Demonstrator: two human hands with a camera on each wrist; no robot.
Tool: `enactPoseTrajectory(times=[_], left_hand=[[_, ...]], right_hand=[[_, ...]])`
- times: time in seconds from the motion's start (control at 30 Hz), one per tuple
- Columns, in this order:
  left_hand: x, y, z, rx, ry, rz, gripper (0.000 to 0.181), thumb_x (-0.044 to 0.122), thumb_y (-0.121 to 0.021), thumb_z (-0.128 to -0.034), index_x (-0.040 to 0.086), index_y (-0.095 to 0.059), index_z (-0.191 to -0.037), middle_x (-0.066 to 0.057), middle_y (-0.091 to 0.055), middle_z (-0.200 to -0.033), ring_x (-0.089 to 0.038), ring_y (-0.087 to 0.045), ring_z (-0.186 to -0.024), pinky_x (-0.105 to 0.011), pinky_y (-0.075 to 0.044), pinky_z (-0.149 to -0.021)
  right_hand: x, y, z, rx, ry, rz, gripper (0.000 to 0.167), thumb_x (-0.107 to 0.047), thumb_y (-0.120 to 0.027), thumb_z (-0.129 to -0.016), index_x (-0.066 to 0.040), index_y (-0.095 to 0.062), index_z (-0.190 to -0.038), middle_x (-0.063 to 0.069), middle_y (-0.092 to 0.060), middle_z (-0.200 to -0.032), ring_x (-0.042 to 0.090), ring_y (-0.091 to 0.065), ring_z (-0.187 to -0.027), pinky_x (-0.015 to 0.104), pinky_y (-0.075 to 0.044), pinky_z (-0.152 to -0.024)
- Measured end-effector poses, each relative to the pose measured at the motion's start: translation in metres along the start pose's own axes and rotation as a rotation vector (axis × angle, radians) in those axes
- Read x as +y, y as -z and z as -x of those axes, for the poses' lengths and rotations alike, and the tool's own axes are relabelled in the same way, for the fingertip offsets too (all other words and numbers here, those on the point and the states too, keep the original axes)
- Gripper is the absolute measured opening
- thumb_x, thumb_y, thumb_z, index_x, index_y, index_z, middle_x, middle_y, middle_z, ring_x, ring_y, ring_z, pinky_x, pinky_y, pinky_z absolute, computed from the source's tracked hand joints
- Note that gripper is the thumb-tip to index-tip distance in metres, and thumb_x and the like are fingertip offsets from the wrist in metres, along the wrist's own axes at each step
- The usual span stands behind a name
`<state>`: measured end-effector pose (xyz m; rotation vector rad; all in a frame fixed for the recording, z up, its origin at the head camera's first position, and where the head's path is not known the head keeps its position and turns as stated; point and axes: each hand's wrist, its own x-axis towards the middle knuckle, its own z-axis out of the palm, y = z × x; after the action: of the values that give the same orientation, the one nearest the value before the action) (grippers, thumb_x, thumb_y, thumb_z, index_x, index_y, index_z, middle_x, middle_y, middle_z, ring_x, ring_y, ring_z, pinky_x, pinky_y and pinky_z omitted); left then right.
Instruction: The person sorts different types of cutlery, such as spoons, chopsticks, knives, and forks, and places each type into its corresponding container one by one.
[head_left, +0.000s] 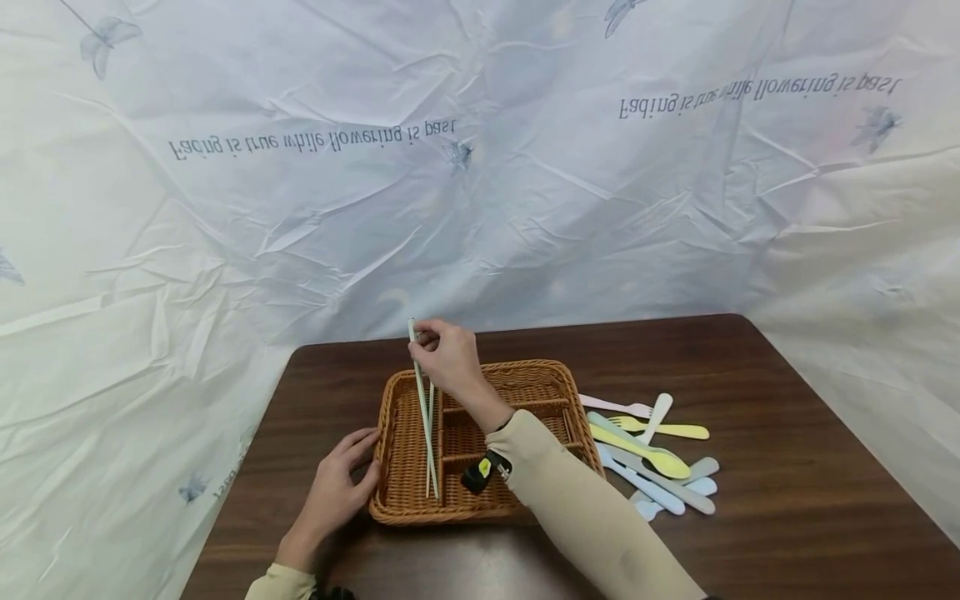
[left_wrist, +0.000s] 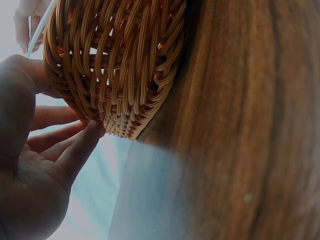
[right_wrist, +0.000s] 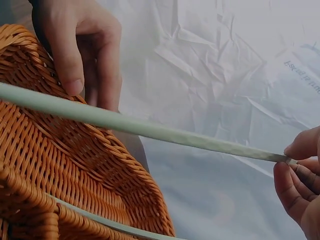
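Observation:
Near its upper end, a pale green chopstick (head_left: 422, 392) is pinched between the thumb and fingers of my right hand (head_left: 450, 354). It slants down into the long left compartment of a brown wicker basket (head_left: 405, 518). A second chopstick (right_wrist: 107, 222) lies along the divider beside that compartment. My left hand (head_left: 341, 483) holds the basket's left side; in the right wrist view its thumb lies at the woven rim. The left wrist view has its fingertips against the outer wall.
Right of the basket lies a loose pile of pastel cutlery, including a yellow spoon (head_left: 670, 463), a yellow fork (head_left: 675, 431) and a pink fork (head_left: 618, 406). A dark wooden table (head_left: 787, 517) carries everything. White printed sheeting (head_left: 525, 208) hangs behind and at the sides.

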<state>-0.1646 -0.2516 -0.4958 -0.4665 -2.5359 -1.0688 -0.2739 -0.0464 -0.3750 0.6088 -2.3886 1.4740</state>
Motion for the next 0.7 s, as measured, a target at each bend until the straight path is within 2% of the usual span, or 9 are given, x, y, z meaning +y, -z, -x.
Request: enactPoseTrajectory(times=[0.3, 0.7], left_hand=[[0.000, -0.001, 0.001, -0.011, 0.025, -0.006, 0.043, -0.001, -0.065, -0.0879, -0.004, -0.059, -0.131, -0.017, -0.055, -0.132, -0.033, -0.061, -0.115, -0.039, -0.060, -0.085], [0.000, 0.000, 0.000, -0.009, 0.010, 0.000, 0.043, -0.001, -0.064, -0.0880, -0.004, -0.058, -0.131, -0.018, -0.055, -0.132, -0.033, -0.061, -0.114, -0.040, -0.060, -0.085]], right_hand=[[0.002, -0.009, 0.002, 0.034, -0.018, -0.003, 0.025, -0.016, -0.066, -0.093, -0.008, -0.068, -0.117, 0.004, -0.070, -0.094, 0.013, -0.067, -0.079, 0.016, -0.055, -0.061], [0.008, -0.009, 0.004, 0.037, -0.029, 0.007, 0.023, -0.020, -0.064, -0.093, -0.009, -0.066, -0.113, 0.003, -0.068, -0.096, 0.012, -0.066, -0.080, 0.022, -0.057, -0.065]])
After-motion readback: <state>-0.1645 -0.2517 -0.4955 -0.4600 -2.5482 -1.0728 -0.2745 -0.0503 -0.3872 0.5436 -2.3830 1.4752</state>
